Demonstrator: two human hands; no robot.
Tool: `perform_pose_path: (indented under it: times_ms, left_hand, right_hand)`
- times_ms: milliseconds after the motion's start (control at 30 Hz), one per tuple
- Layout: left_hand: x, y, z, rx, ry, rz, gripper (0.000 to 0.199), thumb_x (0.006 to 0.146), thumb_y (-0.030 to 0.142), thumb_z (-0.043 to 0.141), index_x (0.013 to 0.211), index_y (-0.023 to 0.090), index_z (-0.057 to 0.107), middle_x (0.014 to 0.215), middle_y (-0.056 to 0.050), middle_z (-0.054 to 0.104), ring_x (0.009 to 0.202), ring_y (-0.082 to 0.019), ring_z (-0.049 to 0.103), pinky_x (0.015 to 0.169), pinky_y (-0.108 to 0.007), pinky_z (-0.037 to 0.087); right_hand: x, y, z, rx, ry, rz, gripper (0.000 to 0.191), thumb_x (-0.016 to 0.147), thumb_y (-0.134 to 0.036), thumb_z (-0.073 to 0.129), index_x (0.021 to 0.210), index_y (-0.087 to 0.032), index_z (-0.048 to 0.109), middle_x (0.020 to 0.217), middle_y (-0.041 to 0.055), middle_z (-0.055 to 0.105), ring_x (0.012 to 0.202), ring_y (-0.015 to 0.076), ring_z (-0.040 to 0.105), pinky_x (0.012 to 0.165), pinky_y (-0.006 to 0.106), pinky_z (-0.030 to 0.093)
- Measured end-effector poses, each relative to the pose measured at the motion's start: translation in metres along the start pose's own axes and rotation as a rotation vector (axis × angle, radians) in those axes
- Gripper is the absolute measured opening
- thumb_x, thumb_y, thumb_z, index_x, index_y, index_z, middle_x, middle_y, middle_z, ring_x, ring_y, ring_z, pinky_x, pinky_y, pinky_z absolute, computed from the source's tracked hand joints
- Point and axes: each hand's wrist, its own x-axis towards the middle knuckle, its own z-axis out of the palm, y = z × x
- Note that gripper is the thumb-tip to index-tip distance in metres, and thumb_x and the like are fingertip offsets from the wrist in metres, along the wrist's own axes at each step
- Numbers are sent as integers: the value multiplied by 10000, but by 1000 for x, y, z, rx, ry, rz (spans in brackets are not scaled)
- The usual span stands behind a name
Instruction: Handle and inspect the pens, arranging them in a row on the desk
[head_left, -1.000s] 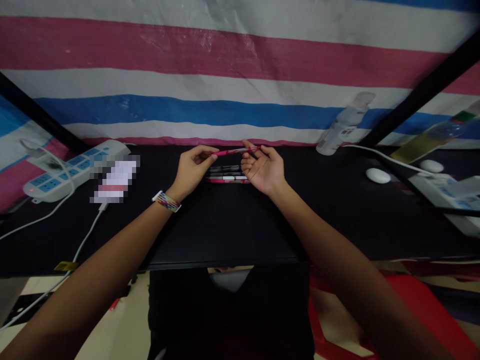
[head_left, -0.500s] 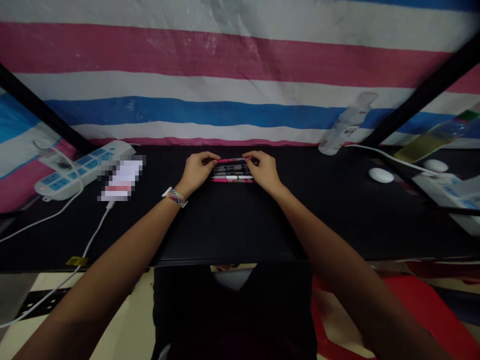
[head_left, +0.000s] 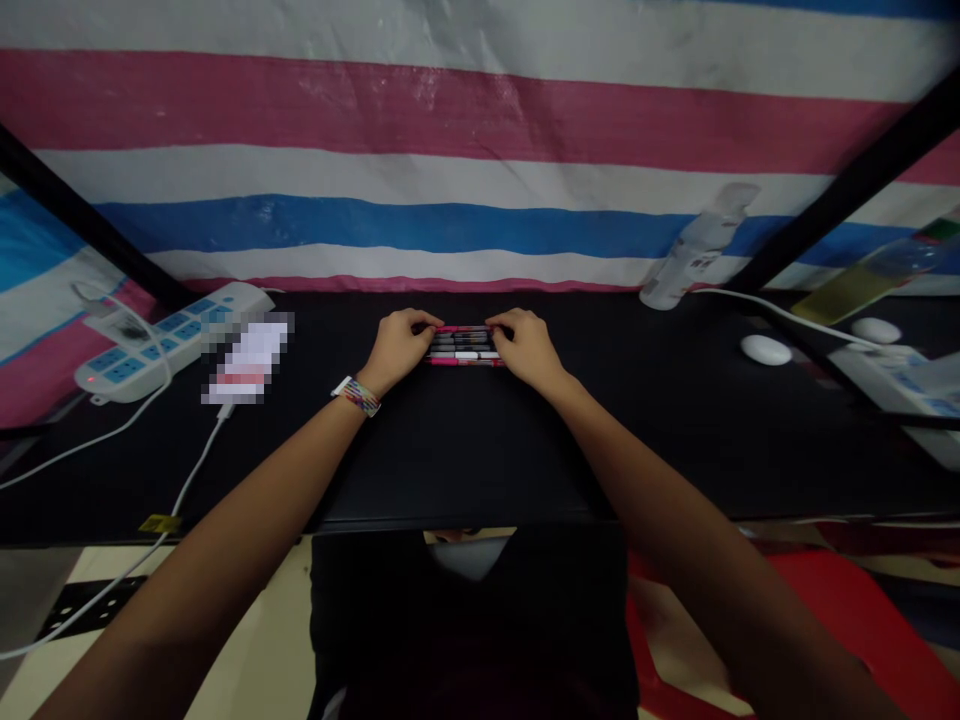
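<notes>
Two hands flank row of pens [head_left: 464, 346] on black desk [head_left: 465, 450], mid-back. Left hand [head_left: 397, 350] curled at row's left end, right hand [head_left: 527, 349] at right end; fingertips pinch farthest pink pen [head_left: 461, 328].

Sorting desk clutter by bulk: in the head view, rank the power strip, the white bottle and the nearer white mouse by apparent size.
1. power strip
2. white bottle
3. white mouse
Distances differ, so true sizes stay unsure.

Matt desk, glossy plastic

The black desk [head_left: 465, 450] looks smooth and matt; pens [head_left: 463, 345] and power strip [head_left: 169, 335] look like shiny plastic.
</notes>
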Motion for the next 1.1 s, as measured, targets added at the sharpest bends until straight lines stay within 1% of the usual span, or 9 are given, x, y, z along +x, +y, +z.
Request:
perform_pose_path:
  times_ms: [133, 267, 400, 633, 800, 900, 967, 1033, 1100]
  left_hand:
    - [-1, 1, -1, 18, 5, 16, 265, 887, 113, 670, 987, 231, 885, 1009, -78, 855, 919, -255, 750, 915, -426, 604]
    - [-3, 6, -4, 32, -19, 34, 257, 889, 122, 659, 989, 220, 874, 992, -70, 845, 897, -241, 734, 899, -404, 593]
    - [-6, 10, -7, 38, -35, 43, 233, 875, 122, 665, 961, 214, 860, 969, -66, 827, 876, -229, 713, 869, -383, 579]
    - [-10, 12, -11, 50, -51, 58, 232, 873, 114, 660, 966, 216, 846, 966, -64, 808, 851, -210, 697, 836, -369, 565]
    - [-11, 11, -11, 70, -52, 87, 204, 911, 152, 665, 1006, 209, 836, 1011, -78, 812, 910, -233, 719, 888, -399, 573]
    - [-10, 9, -9, 66, -43, 105, 225, 942, 167, 638, 1053, 206, 830, 1054, -93, 815, 968, -256, 735, 935, -427, 583]
    - [-10, 8, -8, 62, -38, 112, 240, 962, 176, 617, 1065, 210, 832, 1070, -95, 819, 996, -266, 741, 960, -440, 585]
    - [-10, 8, -7, 60, -45, 114, 250, 974, 180, 610, 1067, 220, 839, 1078, -90, 827, 1007, -270, 744, 981, -450, 583]
    - [-10, 9, -7, 57, -61, 116, 254, 977, 179, 613, 1067, 231, 845, 1086, -82, 834, 1023, -272, 747, 1001, -454, 579]
  right_hand:
    - [-2, -3, -1, -3, -9, 1, 380, 969, -104, 588, 1178, -206, 889, 1193, 123, 831, 1101, 325, 732, 1068, 540, 582]
    - [-5, -7, -4, -26, -37, 11, 407, 970, -86, 583, 1218, -198, 886, 1221, 121, 833, 1135, 322, 739, 1090, 523, 587]
    - [-7, -11, -7, -45, -59, 6, 424, 986, -93, 569, 1249, -217, 878, 1245, 111, 828, 1148, 321, 728, 1085, 515, 592]
    - [-13, -20, -12, -94, -96, 10, 449, 1009, -99, 539, 1315, -199, 853, 1320, 110, 821, 1189, 329, 721, 1085, 523, 601]
    - [-16, -22, -13, -121, -98, 32, 474, 1004, -89, 535, 1347, -214, 837, 1351, 87, 824, 1214, 331, 732, 1067, 530, 618]
    - [-15, -23, -13, -123, -64, 28, 426, 999, -101, 555, 1288, -205, 850, 1340, 104, 820, 1205, 348, 717, 1054, 553, 608]
    - [-15, -27, -14, -94, -34, -5, 362, 999, -121, 573, 1206, -204, 858, 1285, 118, 817, 1188, 352, 696, 1030, 546, 597]
    - [-16, -34, -16, -51, -31, -75, 284, 994, -145, 600, 1100, -220, 852, 1186, 116, 807, 1144, 339, 674, 987, 513, 587]
    - [-19, -43, -18, -17, -67, -185, 209, 980, -154, 631, 988, -225, 828, 1101, 113, 779, 1094, 320, 650, 953, 477, 571]
